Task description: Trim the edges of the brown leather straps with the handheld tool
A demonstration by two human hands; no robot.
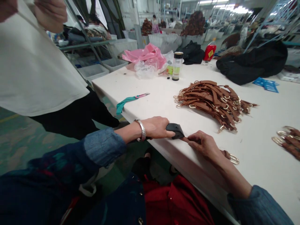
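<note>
At the near table edge, my left hand (160, 127) is closed on a black object (175, 130) with a blocky, rounded end; its kind I cannot make out. The thin end of a brown leather strap (185, 139) meets this black end, and whether it passes inside is hidden. Pinched on the strap is my right hand (203, 143), thumb and forefinger together. Beyond that hand the strap's other end shows a gold-coloured clasp (234, 159) lying on the white table (161, 106).
A pile of brown straps (208, 97) with gold clasps lies ahead, more straps (289, 140) at right. Thread snips (142, 95) with teal cloth lie left. Behind stand a glass bottle (176, 69), pink plastic bag (150, 56) and black bag (253, 62). A person (35, 68) stands left.
</note>
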